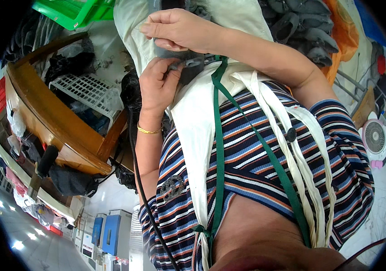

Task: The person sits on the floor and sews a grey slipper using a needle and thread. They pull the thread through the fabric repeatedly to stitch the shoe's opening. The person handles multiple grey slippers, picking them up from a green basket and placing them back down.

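My left hand (157,86), with a gold bracelet at the wrist, is closed on the edge of a grey fabric piece (193,68) in my lap. Its thumb and forefinger pinch the cloth. Just above it my right hand (181,30) is raised, with thumb and fingertips pressed together. Whatever lies between those fingertips is too fine to make out. Part of the grey fabric shows beneath the right hand; the rest is hidden by my hands. A white apron (197,119) covers my lap under the work.
Grey shoe-like fabric pieces (299,27) are heaped at the far right beside an orange sack (344,31). On the left stand a curved wooden table (57,117) and a white slatted rack (87,92). A green crate (78,13) lies far left; a small fan (375,135) stands right.
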`<action>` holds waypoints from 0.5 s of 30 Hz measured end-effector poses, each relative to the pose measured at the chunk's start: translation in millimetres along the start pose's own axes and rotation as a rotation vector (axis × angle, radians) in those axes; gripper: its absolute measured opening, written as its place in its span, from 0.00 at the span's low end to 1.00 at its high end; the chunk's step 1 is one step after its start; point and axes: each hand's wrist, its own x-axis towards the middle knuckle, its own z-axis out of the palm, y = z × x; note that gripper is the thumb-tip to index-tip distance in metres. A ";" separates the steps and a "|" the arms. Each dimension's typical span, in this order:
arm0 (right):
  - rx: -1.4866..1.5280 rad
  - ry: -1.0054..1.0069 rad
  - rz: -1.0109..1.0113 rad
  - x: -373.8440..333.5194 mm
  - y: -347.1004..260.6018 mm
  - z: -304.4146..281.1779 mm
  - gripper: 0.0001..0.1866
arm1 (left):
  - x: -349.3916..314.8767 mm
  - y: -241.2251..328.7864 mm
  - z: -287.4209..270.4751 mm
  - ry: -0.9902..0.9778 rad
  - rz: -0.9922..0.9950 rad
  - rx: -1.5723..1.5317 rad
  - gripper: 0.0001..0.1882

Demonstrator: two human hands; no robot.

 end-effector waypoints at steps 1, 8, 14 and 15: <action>0.015 -0.002 0.005 1.3 -1.6 2.2 0.14 | 0.4 -0.1 -0.1 0.000 -0.015 -0.010 0.06; -0.010 -0.017 -0.140 -8.4 -22.9 34.4 0.12 | 5.8 -4.4 0.5 -0.089 -0.236 -0.208 0.10; -0.081 0.005 -0.174 1.6 -23.0 -8.9 0.13 | -1.2 -8.7 2.7 -0.002 -0.380 -0.262 0.11; -0.004 0.020 -0.121 0.6 -31.3 -15.3 0.11 | -4.1 -11.5 5.3 0.066 -0.407 -0.326 0.12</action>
